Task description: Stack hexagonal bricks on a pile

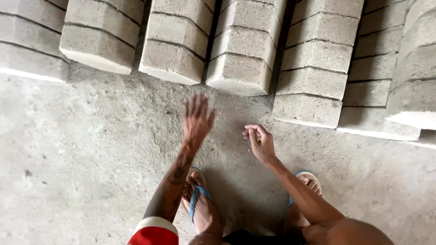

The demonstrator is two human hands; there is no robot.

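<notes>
The left hand [196, 119] is spread wide open and holds nothing, the right hand [259, 142] is loosely curled and empty too, and both hang over the floor [81, 159] just before the nearest grey block [239, 75], which stands in leaning rows.

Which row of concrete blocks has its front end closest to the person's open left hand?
The fourth row from the left. Its end block juts furthest forward in the middle, just above the left hand; the other rows end further away.
</notes>
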